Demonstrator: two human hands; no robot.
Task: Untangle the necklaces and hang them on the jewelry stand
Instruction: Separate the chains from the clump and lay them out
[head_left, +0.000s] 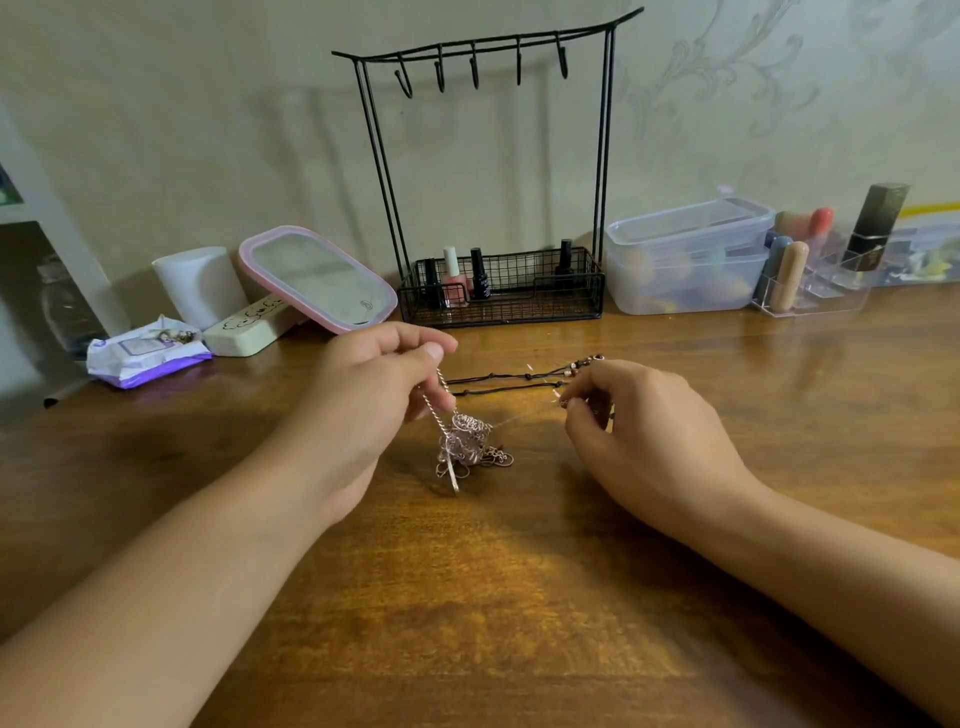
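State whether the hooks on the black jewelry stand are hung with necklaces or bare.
Bare. All five hooks on the jewelry stand hang empty; the tangled chains are still low over the table.

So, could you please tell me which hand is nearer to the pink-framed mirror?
The left. The left hand sits just in front of the pink-framed mirror, slightly to its right, while the right hand is well off to the mirror's right, across the tangled chains.

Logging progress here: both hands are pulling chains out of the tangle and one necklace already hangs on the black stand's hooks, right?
Not quite. In the head view the hooks of the black jewelry stand are all bare. The left hand and right hand do pinch chains from the tangle.
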